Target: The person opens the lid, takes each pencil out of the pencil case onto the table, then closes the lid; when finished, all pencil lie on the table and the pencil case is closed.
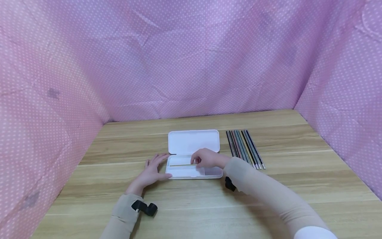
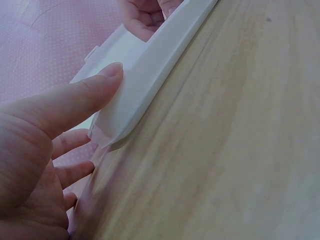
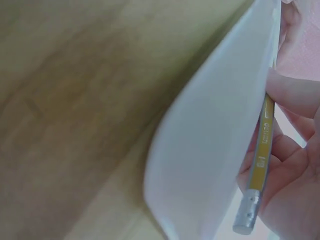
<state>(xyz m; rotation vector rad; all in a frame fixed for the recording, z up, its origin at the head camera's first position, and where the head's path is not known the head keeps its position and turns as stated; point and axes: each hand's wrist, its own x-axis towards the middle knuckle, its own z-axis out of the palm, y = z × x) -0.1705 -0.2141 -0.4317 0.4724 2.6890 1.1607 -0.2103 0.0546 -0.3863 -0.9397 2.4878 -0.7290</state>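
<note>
A white pencil case point(image 1: 185, 177) lies opened out on the table, its lid point(image 1: 194, 142) folded back behind it. At its left end is my left hand point(image 1: 152, 172); the thumb point(image 2: 95, 90) touches the near wall and the spread fingers lie by the end. My right hand point(image 1: 206, 158) pinches a yellow pencil point(image 3: 262, 145) over the case. The pencil's silvery end points right, and its other end reaches left along the back compartment. In the head view the right hand hides the pencil's right part.
Right of the case, several dark, grey and coloured pencils point(image 1: 244, 146) lie side by side. The right forearm passes just in front of them. A wooden table point(image 1: 185, 209) bears everything, with pink dotted cloth point(image 1: 191, 66) hanging behind and at both sides.
</note>
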